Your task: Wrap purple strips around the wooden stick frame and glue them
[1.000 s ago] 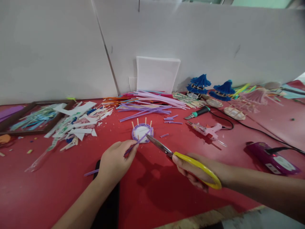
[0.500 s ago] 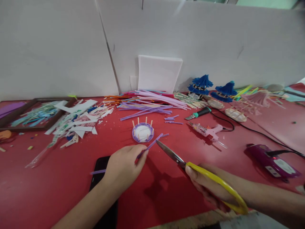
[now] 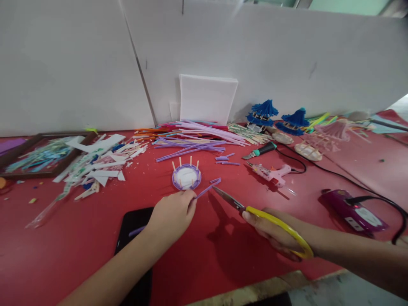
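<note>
My left hand pinches a purple pipe cleaner, whose front end reaches out past the fingertips and whose tail sticks out behind the wrist. Yellow-handled scissors are in my right hand, their blades looking closed and pointing at the far end of that stem. A short purple piece lies by the stem's tip. Just beyond my left fingers stands a small round white base with a purple rim and several upright wooden pegs.
Behind lie a pile of pipe cleaners and short cut purple pieces. On the right are a utility knife, a pink glue gun and a purple power strip. A black phone lies under my left forearm. Scraps cover the left.
My left hand has slid forward and right along with the pipe cleaner. The scissors have shifted slightly away from me and right of the base. The whole view has turned a little.
</note>
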`<control>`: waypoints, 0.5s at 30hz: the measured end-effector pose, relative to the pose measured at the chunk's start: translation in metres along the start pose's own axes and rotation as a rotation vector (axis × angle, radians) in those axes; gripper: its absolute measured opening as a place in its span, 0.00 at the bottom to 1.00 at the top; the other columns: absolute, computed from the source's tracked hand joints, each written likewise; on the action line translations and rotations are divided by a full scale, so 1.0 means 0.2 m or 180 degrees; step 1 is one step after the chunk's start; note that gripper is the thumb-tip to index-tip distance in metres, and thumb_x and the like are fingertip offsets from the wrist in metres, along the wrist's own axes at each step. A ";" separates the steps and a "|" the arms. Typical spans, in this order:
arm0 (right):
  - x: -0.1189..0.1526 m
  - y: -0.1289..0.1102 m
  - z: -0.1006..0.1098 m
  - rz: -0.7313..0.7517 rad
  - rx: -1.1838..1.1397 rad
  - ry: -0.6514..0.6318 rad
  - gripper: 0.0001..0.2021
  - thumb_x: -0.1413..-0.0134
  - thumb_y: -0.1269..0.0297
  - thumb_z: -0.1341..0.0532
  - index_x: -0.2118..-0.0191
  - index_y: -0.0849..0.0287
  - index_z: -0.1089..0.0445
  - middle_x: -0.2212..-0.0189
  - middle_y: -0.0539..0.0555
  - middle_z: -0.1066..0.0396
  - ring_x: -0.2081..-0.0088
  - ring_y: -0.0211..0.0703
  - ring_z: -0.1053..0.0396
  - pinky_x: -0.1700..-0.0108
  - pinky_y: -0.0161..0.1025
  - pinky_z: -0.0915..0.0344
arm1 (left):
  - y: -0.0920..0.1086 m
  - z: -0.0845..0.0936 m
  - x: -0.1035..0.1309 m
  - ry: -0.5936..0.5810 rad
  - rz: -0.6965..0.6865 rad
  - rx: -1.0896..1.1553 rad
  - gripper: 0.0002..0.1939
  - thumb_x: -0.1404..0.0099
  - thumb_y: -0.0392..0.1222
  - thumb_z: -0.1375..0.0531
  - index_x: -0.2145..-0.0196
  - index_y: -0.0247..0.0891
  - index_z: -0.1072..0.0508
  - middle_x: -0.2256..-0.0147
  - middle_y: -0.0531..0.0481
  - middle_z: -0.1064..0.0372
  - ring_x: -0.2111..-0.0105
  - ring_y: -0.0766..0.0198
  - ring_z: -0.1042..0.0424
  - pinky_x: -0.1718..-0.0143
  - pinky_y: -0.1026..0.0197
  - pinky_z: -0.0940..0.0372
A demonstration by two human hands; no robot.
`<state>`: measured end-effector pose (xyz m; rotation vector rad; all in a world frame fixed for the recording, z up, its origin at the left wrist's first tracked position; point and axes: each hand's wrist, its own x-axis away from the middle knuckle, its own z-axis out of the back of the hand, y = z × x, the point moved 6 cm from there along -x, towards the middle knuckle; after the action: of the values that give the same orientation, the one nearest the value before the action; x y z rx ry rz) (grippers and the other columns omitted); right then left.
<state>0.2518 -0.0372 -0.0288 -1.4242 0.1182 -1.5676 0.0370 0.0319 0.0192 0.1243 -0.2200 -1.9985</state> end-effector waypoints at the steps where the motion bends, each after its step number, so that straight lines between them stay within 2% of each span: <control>1: -0.01 0.00 0.00 0.0011 -0.0030 0.0032 0.30 0.49 0.31 0.55 0.80 0.56 0.49 0.95 0.40 0.55 0.93 0.28 0.54 0.90 0.26 0.56 | -0.01 0.00 0.00 -0.0007 0.0003 0.0041 0.13 0.34 0.40 0.52 0.64 0.40 0.27 0.69 0.44 0.23 0.70 0.53 0.24 0.72 0.58 0.37; 5: -0.01 -0.02 0.00 -0.0039 -0.0013 0.0033 0.30 0.52 0.30 0.55 0.80 0.56 0.48 0.93 0.40 0.54 0.91 0.28 0.54 0.90 0.27 0.54 | -0.03 0.01 0.02 0.0034 0.0043 0.0118 0.14 0.34 0.41 0.53 0.62 0.39 0.28 0.67 0.45 0.23 0.68 0.54 0.24 0.70 0.58 0.36; 11: 0.07 -0.13 -0.02 0.0184 -0.0188 -0.0064 0.34 0.56 0.26 0.58 0.75 0.58 0.44 0.86 0.42 0.49 0.86 0.28 0.51 0.84 0.28 0.51 | -0.09 0.10 0.04 0.0678 0.0164 0.0385 0.13 0.34 0.44 0.51 0.59 0.41 0.29 0.63 0.47 0.23 0.64 0.56 0.25 0.66 0.59 0.35; 15: 0.07 -0.15 -0.05 0.0259 0.0200 -0.0070 0.36 0.60 0.24 0.61 0.76 0.57 0.45 0.87 0.44 0.49 0.86 0.30 0.49 0.85 0.29 0.50 | -0.10 0.12 0.05 0.0815 0.0104 0.0390 0.14 0.35 0.45 0.51 0.59 0.41 0.29 0.62 0.47 0.23 0.64 0.57 0.25 0.67 0.59 0.34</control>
<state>0.2286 -0.0368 -0.0025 -1.3708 0.1115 -1.4764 0.0103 0.0334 0.0386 0.4488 -0.1782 -1.9144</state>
